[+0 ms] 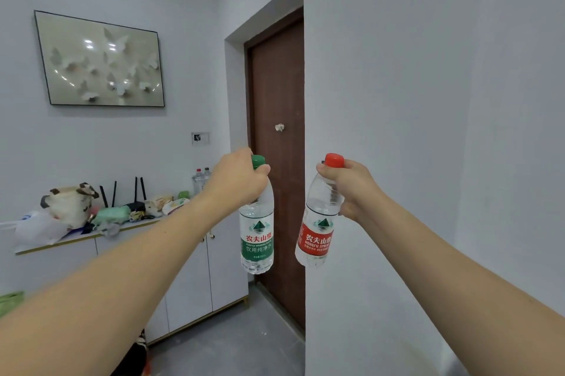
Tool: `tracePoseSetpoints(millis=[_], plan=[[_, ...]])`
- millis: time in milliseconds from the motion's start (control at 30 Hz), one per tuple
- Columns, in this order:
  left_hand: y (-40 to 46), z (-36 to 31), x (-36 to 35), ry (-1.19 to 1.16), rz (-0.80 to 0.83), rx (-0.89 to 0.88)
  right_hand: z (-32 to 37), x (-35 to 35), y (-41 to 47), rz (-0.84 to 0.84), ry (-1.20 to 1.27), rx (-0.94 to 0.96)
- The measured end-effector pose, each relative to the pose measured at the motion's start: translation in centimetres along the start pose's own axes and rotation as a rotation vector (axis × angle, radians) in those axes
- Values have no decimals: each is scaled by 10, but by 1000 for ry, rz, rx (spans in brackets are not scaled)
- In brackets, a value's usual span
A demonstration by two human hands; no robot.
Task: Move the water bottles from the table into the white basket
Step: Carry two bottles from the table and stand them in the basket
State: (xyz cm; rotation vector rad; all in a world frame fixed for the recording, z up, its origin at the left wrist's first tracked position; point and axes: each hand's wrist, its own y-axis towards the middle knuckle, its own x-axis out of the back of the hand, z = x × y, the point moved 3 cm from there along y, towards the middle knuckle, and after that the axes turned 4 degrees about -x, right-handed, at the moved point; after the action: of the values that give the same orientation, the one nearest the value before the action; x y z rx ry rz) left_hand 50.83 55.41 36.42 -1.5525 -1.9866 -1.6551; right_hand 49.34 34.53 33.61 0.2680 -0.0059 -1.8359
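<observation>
My left hand grips the neck of a clear water bottle with a green cap and green label, which hangs upright in the air. My right hand grips the neck of a second clear bottle with a red cap and red label, tilted slightly with its base toward the left. Both arms are stretched out in front of me at chest height. The two bottles hang side by side, apart from each other. No white basket and no table are in view.
A brown door stands straight ahead behind the bottles, with a white wall corner at the right. At the left, a white cabinet carries bags, a router and two more bottles. Grey floor lies below.
</observation>
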Motion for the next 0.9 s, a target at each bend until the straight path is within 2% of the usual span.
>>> tracePoseSetpoints(millis=[333,500,667,900], plan=[[118,95,-42,25,-27,28,-26,-76,143,52,-55,110],[157,161,-65,6,15,67,-59,-125,197,100,-38,66],[197,244,-79,13,71,58,-96,-195,253,121,-48,38],[280,366,-50,56,2,-40,-128,-320,350,120,-14,4]])
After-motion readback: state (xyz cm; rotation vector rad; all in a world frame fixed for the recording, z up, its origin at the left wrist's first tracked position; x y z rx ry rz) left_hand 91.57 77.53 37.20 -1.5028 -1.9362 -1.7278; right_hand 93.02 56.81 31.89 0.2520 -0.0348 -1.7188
